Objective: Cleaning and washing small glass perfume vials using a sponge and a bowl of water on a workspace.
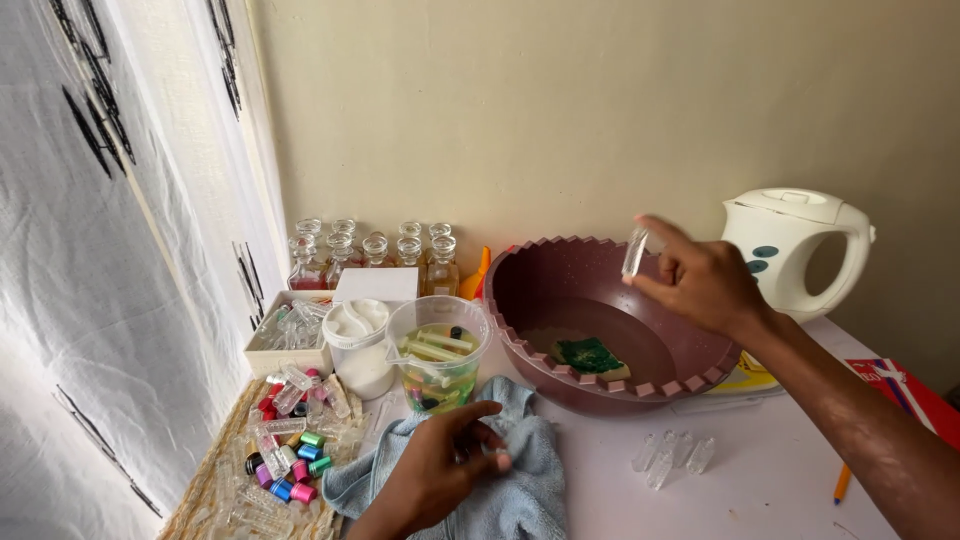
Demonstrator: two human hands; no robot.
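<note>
- The left hand (440, 470) is closest to us, low in the middle. It rests on a soft blue cloth (525, 480) that lies bunched up on the white counter (780, 480).
- The left fingers (492, 460) are curled together around something small and clear. I cannot tell what it is.
- To the left of the cloth is a heap of little clear vials and coloured caps (290, 465). The caps are pink, blue, green and red. They sit on a woven mat (205, 490).
- To the right of the cloth, a few small clear vials (670, 455) lie side by side on the counter. An orange pencil (842, 483) lies near the right edge.
- Just behind the cloth is a clear plastic cup (440, 355) with greenish water and thin tubes in it. Beside it on the left is a white tub (358, 345) with a lid.
- Further left is a white box (285, 335) full of more clear vials.
- The right hand (700, 280) is up in the air over the rim of a big brownish-pink basin (600, 320). Its fingers are pinched on a small clear vial (634, 250), which stands nearly upright.
- Down inside the basin is a green sponge (590, 355) in a little water.
- Behind the right hand stands a white electric kettle (800, 245).
- At the back by the wall is a row of glass bottles (375, 250) with round stoppers.
- A white curtain (110, 250) hangs on the left.
</note>
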